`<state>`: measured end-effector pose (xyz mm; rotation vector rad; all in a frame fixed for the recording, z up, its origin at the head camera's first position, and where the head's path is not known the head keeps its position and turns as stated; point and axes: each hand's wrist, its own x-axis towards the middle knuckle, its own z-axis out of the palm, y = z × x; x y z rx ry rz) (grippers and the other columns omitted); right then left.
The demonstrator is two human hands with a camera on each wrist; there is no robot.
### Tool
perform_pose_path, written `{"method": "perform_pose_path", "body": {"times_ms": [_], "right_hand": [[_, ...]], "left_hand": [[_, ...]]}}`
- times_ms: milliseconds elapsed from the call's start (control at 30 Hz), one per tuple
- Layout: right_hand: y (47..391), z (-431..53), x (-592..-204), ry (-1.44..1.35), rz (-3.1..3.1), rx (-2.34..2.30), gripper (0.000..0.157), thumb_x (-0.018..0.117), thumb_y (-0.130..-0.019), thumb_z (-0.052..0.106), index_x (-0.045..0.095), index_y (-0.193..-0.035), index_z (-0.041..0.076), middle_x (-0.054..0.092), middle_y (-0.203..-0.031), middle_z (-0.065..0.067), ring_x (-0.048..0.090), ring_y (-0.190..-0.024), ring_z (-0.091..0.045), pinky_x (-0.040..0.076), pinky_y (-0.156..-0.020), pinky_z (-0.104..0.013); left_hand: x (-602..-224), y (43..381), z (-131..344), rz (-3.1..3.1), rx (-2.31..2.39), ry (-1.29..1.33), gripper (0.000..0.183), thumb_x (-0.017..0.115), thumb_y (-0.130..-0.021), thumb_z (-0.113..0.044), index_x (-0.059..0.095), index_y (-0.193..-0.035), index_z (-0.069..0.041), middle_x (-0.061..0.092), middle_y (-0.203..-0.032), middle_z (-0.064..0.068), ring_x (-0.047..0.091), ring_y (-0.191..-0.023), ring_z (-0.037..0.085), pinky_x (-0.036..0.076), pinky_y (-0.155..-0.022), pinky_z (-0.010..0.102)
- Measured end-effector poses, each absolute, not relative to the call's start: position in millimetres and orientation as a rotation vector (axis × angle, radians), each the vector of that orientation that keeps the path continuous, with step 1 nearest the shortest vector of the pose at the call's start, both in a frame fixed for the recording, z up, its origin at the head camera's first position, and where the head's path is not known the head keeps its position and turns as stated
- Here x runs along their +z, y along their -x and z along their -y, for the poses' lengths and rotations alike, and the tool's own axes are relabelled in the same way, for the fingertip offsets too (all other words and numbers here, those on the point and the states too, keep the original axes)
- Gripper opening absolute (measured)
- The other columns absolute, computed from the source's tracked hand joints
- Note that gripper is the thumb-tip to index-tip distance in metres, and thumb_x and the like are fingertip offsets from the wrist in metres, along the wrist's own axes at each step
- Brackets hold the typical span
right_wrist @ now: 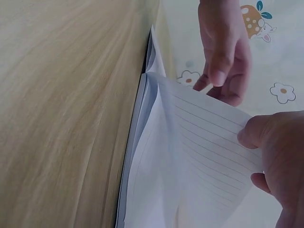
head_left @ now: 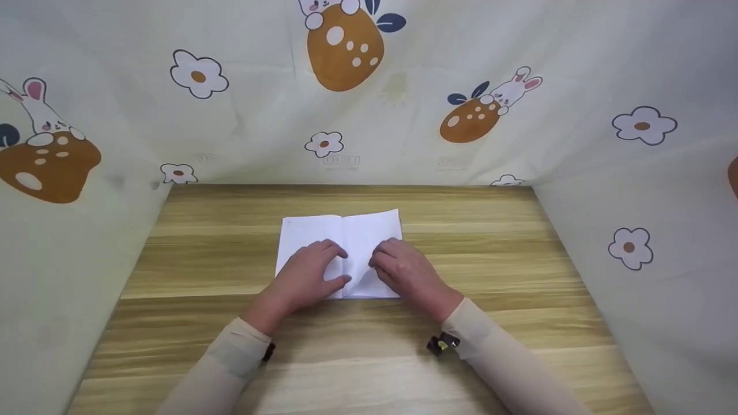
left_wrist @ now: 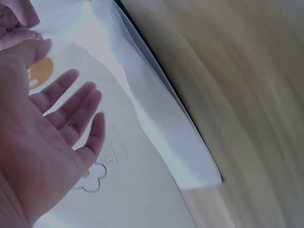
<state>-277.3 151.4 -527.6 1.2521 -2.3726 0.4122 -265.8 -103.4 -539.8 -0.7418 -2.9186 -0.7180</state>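
Note:
An open notebook [head_left: 308, 231] with white pages lies on the wooden table. In the right wrist view, a lined page [right_wrist: 204, 142] stands raised from the spine, and my right hand [right_wrist: 285, 156] pinches its edge between thumb and fingers. My left hand [head_left: 305, 274] is over the left page, its fingers loosely bent and apart. The left wrist view shows nothing in that left hand [left_wrist: 47, 123], with the notebook [left_wrist: 164, 128] beside and beyond it. From the head, my right hand [head_left: 410, 274] is over the right page, covering part of it.
The wood-grain table [head_left: 496, 230] extends around the notebook. A pale curtain [head_left: 248, 127] printed with rabbits and flowers encloses the back and both sides. A small black device [head_left: 443, 343] sits at the right wrist.

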Motion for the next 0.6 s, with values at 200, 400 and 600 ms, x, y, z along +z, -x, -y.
{"method": "perform_pose_path", "body": {"times_ms": [200, 400, 600], "right_hand": [[279, -150, -529, -1.277, 2.330, 0.453, 0.012, 0.064, -0.091, 0.002, 0.070, -0.094, 0.012, 0.065, -0.097, 0.002, 0.060, -0.092, -0.017, 0.052, -0.082, -0.031], [276, -153, -533, -1.271, 2.292, 0.491, 0.016, 0.069, -0.089, 0.003, 0.071, -0.103, 0.012, 0.066, -0.103, 0.001, 0.061, -0.098, -0.016, 0.052, -0.087, -0.031], [273, -169, -532, -1.202, 2.267, 0.579, 0.038, 0.076, -0.085, 0.004, 0.066, -0.121, 0.008, 0.064, -0.120, -0.001, 0.059, -0.114, -0.017, 0.049, -0.101, -0.033]], "left_hand": [[-538, 261, 75, 2.836, -0.792, 0.748, 0.046, 0.074, -0.086, -0.055, 0.068, -0.112, -0.018, 0.069, -0.108, -0.001, 0.062, -0.094, 0.015, 0.052, -0.084, 0.038], [-542, 261, 54, 2.739, -0.760, 0.736, 0.017, 0.071, -0.091, -0.036, 0.066, -0.098, -0.022, 0.067, -0.090, -0.005, 0.059, -0.078, 0.009, 0.052, -0.069, 0.030], [-539, 260, 52, 2.775, -0.777, 0.634, 0.011, 0.069, -0.092, -0.031, 0.062, -0.087, -0.025, 0.060, -0.075, -0.011, 0.053, -0.067, 0.007, 0.048, -0.062, 0.027]]}}
